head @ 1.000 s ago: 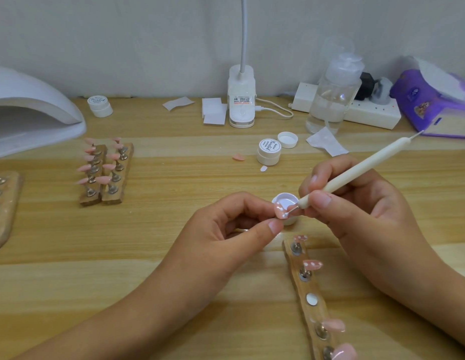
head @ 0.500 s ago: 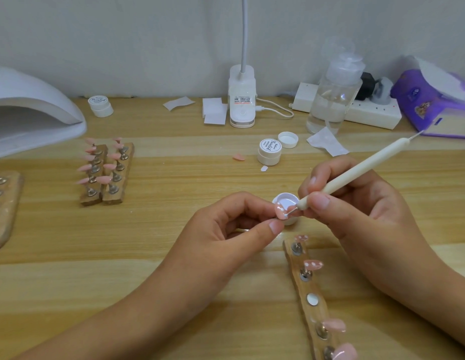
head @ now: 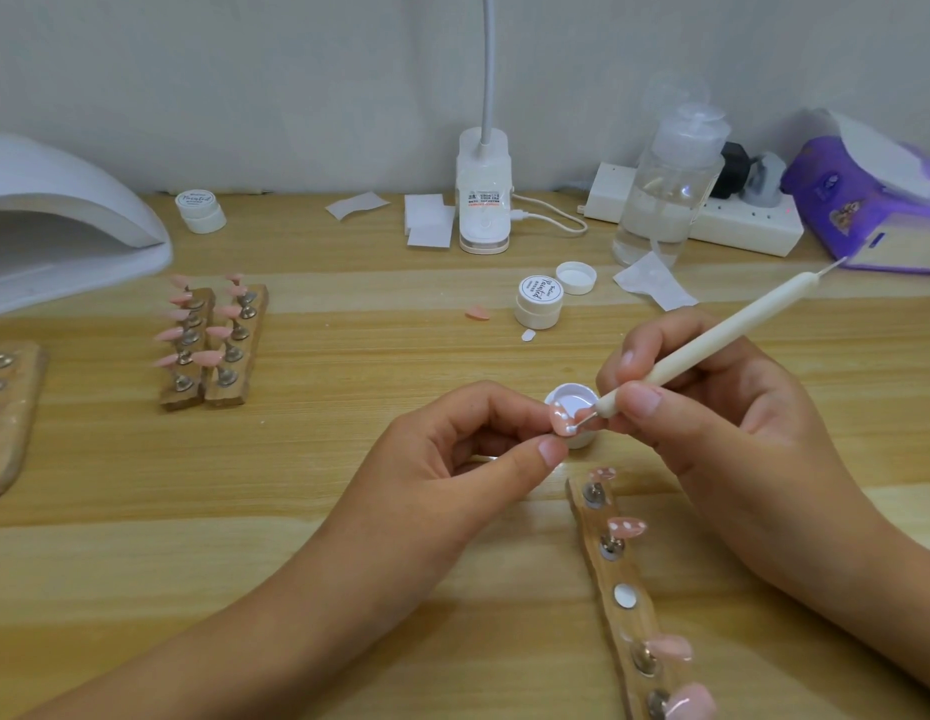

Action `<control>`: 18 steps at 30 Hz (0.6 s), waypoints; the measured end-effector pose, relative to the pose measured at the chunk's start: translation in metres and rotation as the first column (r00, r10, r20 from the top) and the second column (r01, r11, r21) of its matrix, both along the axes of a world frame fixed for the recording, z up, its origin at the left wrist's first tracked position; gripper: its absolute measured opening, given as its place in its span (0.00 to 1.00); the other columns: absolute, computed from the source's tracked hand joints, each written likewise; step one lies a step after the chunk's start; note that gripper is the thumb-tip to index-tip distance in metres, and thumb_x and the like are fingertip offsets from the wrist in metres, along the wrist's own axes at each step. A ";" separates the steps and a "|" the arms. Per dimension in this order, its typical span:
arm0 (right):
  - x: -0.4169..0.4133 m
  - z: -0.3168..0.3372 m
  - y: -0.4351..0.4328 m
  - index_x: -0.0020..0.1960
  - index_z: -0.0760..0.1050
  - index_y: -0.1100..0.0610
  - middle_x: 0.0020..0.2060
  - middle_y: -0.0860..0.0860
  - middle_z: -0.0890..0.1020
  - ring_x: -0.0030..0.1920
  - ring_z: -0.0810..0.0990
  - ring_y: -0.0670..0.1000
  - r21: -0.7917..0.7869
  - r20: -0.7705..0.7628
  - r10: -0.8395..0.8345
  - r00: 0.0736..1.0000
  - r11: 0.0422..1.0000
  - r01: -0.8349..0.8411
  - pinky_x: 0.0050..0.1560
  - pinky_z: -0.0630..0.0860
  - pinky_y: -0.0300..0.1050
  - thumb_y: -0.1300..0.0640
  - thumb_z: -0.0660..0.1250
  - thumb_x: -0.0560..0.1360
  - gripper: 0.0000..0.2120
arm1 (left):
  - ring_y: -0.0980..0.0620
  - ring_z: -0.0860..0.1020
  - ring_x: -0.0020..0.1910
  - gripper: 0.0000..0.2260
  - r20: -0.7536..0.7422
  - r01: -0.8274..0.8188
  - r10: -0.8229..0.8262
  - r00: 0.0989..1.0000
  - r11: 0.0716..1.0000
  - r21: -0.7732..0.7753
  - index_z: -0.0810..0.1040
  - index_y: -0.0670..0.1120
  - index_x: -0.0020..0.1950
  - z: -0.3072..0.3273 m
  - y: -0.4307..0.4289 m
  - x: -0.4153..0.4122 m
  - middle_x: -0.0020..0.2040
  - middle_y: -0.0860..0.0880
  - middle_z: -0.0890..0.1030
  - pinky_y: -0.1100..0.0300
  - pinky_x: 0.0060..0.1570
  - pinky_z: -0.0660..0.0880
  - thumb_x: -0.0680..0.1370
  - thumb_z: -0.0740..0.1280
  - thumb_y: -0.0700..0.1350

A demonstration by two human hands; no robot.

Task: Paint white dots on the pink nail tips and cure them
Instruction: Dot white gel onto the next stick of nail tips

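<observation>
The left hand (head: 452, 449) enters from about 7 o'clock, with its forearm low over the wooden table (head: 296, 511); its fingers are curled, and the thumb and forefinger pinch a pink nail tip (head: 561, 424) just toward 4 o'clock of the middle of the view; this tip already carries several white dots. The right hand (head: 712, 418) enters from about 4 o'clock; its thumb, forefinger and middle finger grasp a white dotting tool (head: 712, 337) as one holds a pen; the shaft slants up toward 2 o'clock, and the thin metal point at its low end touches the nail tip. A small white paint pot (head: 574, 402) stands on the table just at 12 o'clock of the held tip, partly hidden by it. At 5 o'clock of the hands lies a wooden holder strip (head: 626, 579); a dotted nail tip (head: 627, 527) sits near its far end, and plain pink tips (head: 670, 646) sit near its close end. The white curing lamp (head: 63, 220) stands at 10 o'clock, well apart from both hands.
</observation>
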State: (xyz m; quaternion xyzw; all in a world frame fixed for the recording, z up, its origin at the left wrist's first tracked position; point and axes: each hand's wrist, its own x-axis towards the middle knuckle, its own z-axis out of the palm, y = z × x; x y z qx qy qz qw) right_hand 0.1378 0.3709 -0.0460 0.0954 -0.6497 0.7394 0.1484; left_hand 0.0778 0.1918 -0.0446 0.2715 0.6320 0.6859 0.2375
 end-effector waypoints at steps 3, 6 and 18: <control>0.000 0.000 0.000 0.46 0.77 0.51 0.38 0.47 0.80 0.41 0.80 0.46 0.003 0.004 -0.006 1.000 1.000 0.006 0.47 0.77 0.39 0.48 0.74 0.70 0.10 | 0.59 0.78 0.40 0.04 0.004 -0.002 0.002 1.000 1.000 -0.001 0.83 0.52 0.42 0.000 0.000 0.000 0.39 0.56 0.82 0.65 0.44 0.74 0.70 0.70 0.44; 0.000 0.000 0.000 0.46 0.77 0.51 0.38 0.47 0.80 0.41 0.80 0.46 0.007 0.003 -0.005 1.000 1.000 0.005 0.47 0.77 0.40 0.48 0.74 0.70 0.10 | 0.59 0.77 0.40 0.04 0.000 -0.001 0.001 1.000 1.000 -0.003 0.83 0.52 0.42 0.000 0.000 0.000 0.39 0.56 0.82 0.65 0.44 0.74 0.70 0.70 0.44; -0.003 0.001 0.003 0.45 0.79 0.49 0.37 0.45 0.81 0.39 0.80 0.44 -0.043 0.016 0.062 0.998 0.997 -0.061 0.45 0.78 0.39 0.47 0.74 0.70 0.08 | 0.58 0.78 0.40 0.04 0.005 0.005 -0.005 1.000 1.000 0.001 0.83 0.52 0.41 -0.001 0.000 0.000 0.38 0.55 0.82 0.66 0.43 0.74 0.70 0.70 0.44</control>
